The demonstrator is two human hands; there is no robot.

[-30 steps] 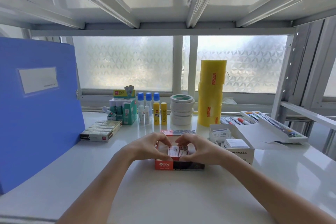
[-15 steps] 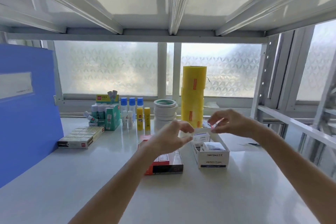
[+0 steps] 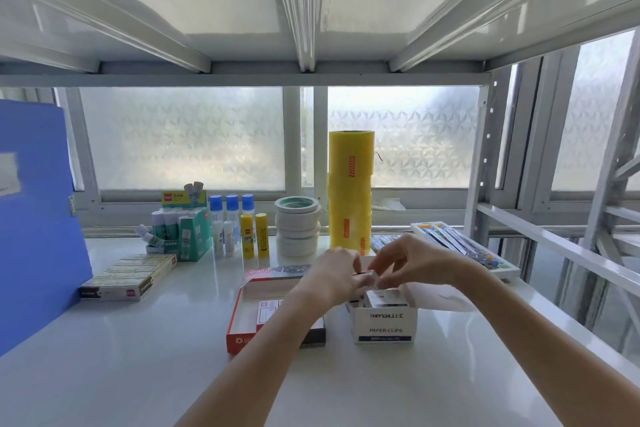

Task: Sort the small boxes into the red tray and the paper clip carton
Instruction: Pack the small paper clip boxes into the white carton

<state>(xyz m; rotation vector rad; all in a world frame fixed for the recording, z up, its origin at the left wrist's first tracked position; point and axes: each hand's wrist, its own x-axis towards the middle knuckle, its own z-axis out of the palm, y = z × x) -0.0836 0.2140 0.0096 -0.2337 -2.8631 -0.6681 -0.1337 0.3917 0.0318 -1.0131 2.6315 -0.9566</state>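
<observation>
White shelf surface (image 3: 138,340) lies bare near and left. Both the left hand (image 3: 334,276) and right hand (image 3: 412,262) pinch one small box (image 3: 366,278) above the paper clip carton (image 3: 384,326), right of the red tray (image 3: 242,319).

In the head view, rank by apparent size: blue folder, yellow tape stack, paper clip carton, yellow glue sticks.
1. blue folder, cut off by the frame
2. yellow tape stack
3. paper clip carton, though it sits nearer the camera
4. yellow glue sticks
</observation>
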